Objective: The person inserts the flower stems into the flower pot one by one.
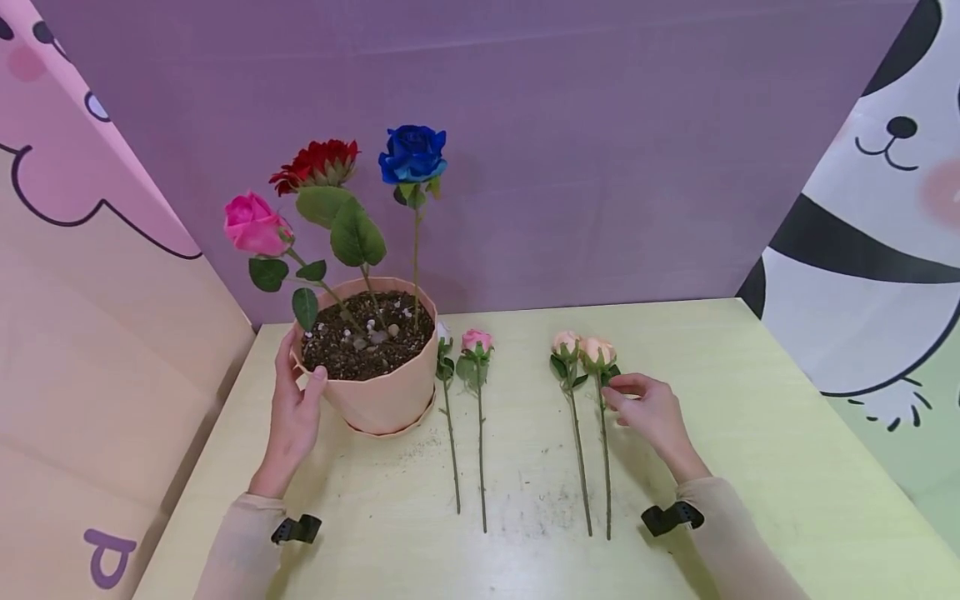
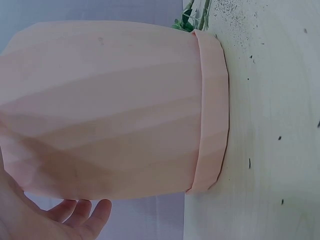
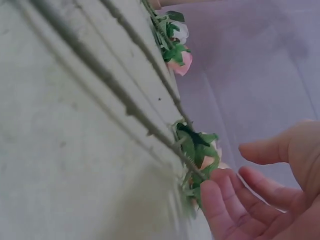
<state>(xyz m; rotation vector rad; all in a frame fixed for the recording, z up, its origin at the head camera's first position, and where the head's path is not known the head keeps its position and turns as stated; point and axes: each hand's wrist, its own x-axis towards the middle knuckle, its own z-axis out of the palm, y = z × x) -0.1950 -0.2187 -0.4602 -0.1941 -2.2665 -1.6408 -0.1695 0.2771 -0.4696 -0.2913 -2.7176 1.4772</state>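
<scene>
My left hand [image 1: 295, 425] grips the left side of the peach flower pot [image 1: 382, 396], thumb by the rim. In the left wrist view its fingers [image 2: 100, 217] lie along the pot wall [image 2: 110, 110]. A hot-pink rose [image 1: 255, 223], a red flower [image 1: 317, 163] and a blue rose [image 1: 412, 155] stand in the pot's dark soil [image 1: 337, 346]. My right hand [image 1: 651, 414] is at the upper stem of the right-hand peach rose [image 1: 598, 353], fingertips right at its leaves. In the right wrist view the thumb [image 3: 262, 150] stands apart from the fingers. Another peach rose [image 1: 566, 345] lies alongside.
Between the pot and the peach roses lie a pink rose [image 1: 477, 340] and a white one [image 1: 443, 334], stems toward me. Soil crumbs [image 1: 551, 500] dot the pale table [image 1: 525, 567]. A purple backdrop [image 1: 600, 167] rises behind, with printed panels [image 1: 885, 250] at both sides.
</scene>
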